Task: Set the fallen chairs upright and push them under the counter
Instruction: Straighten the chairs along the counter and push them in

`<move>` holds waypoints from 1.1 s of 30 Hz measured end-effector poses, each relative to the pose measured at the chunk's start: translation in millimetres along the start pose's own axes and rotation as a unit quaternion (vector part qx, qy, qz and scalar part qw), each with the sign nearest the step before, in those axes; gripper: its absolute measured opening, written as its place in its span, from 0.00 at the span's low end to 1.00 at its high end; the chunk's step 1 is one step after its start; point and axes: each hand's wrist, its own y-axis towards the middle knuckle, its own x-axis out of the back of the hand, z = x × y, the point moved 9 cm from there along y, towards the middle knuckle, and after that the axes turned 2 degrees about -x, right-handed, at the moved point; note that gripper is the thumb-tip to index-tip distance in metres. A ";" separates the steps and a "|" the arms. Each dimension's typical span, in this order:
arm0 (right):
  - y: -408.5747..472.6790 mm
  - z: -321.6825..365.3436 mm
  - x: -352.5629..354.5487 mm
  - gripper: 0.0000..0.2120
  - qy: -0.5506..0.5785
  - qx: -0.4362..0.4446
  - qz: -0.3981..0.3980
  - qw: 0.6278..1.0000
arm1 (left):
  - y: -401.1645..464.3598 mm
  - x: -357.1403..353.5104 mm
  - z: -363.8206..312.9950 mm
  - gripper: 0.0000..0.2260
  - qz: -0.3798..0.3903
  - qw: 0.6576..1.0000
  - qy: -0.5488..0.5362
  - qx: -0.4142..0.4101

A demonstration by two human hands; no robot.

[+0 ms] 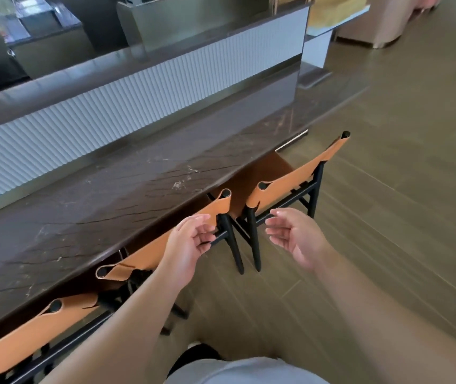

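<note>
- I see three chairs standing upright along the dark stone tabletop [138,195], their seats pushed under its edge.
- Each chair has a tan leather back stretched between black posts: right chair [301,178], middle chair [149,256], left chair [27,336].
- My left hand [190,242] hangs in front of the middle chair with loose fingers and holds nothing.
- My right hand [296,236] is also relaxed and holds nothing, above the wooden floor [387,189].
</note>
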 end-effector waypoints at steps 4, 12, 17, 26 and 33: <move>10.3 0.7 18.3 0.09 -0.004 -0.004 -0.005 1.000 | 14.0 -12.7 -0.4 0.11 -0.012 1.000 0.009 -0.004; 42.0 20.3 34.1 0.09 -0.040 -0.009 -0.011 0.999 | 73.7 -60.8 9.0 0.10 -0.011 0.999 -0.016 0.029; 79.8 51.2 51.7 0.09 -0.087 -0.009 -0.016 0.996 | 125.6 -87.8 25.9 0.11 -0.019 0.997 -0.046 0.065; 166.7 83.2 29.7 0.07 -0.131 -0.034 0.005 0.991 | 194.5 -105.9 35.1 0.05 -0.042 0.994 -0.030 0.093; 208.0 92.3 22.0 0.07 -0.148 -0.060 0.003 0.987 | 218.9 -120.5 44.1 0.07 -0.030 0.996 0.021 0.085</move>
